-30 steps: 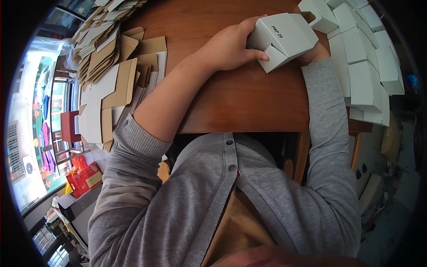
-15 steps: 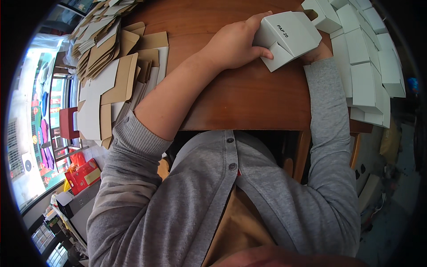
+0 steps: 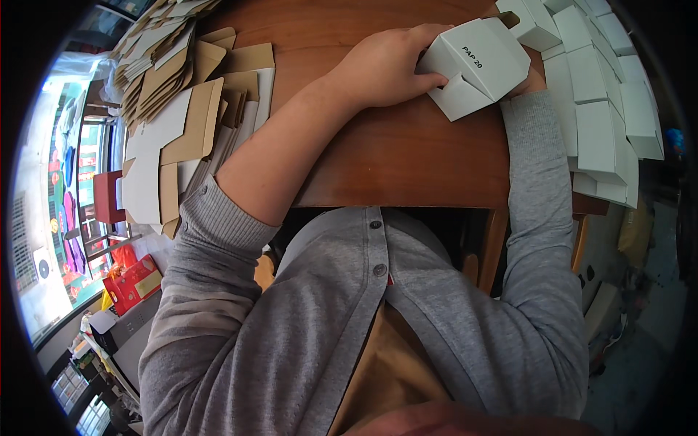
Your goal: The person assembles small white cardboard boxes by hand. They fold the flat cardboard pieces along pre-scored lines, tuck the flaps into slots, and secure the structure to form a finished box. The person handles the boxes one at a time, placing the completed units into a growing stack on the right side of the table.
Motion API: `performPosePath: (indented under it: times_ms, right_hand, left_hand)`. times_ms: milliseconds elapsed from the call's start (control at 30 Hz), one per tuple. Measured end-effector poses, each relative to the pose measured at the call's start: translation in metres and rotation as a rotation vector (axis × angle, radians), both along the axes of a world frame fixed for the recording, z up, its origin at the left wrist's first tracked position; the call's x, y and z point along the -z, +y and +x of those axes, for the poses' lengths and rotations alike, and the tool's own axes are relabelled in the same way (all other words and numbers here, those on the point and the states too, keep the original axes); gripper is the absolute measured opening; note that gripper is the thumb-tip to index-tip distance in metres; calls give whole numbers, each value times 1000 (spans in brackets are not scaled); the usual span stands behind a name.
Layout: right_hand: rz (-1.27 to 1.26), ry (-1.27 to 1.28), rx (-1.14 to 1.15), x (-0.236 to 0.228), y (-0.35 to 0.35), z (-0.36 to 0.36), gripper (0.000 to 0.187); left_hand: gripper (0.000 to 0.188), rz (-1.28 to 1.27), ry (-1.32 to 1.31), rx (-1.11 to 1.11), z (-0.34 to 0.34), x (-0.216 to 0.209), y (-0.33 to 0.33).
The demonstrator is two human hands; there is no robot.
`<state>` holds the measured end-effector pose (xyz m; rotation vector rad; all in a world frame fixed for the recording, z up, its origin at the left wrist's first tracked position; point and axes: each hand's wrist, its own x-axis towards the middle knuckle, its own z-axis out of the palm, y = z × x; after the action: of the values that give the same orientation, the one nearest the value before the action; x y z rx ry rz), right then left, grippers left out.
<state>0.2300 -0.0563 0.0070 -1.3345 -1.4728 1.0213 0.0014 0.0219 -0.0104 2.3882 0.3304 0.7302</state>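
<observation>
A small white cardboard box point(image 3: 476, 65) with dark print on top is held between both hands over the far right of the table. My left hand point(image 3: 389, 64) grips its left side, the thumb pressed at a flap point(image 3: 465, 98) on the near end that stands slightly out. My right hand point(image 3: 529, 81) is at the box's right side, mostly hidden behind it; its fingers are out of sight.
Flattened white and brown cartons point(image 3: 178, 123) lie in piles along the table's left. Folded white boxes point(image 3: 592, 73) are stacked along the right edge. The brown wooden table point(image 3: 378, 163) spreads between them. A red box point(image 3: 133, 282) sits at lower left, off the table.
The box has tilted a little, and its near flap sits closer to the box's end. Both hands keep hold, shifting only slightly.
</observation>
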Motion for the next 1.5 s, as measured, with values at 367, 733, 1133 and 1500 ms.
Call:
performPosePath:
  times_ms: [367,733,1133,1500]
  right_hand:
    - [39,-16,9,-7,-3,-5,52]
    - [69,-18,8,-3,-1,-14,51]
    - [81,-25,3,-7,2,-16,51]
    - [82,-27,-2,-6,2,-18,51]
  left_hand:
    - [73,-69,-37,101,1,5,5]
    - [77,23,54,-107,1,-1,-12]
    - [85,-25,-122,122,-3,-9,3]
    - [86,22,-27,31,-4,-16,-4]
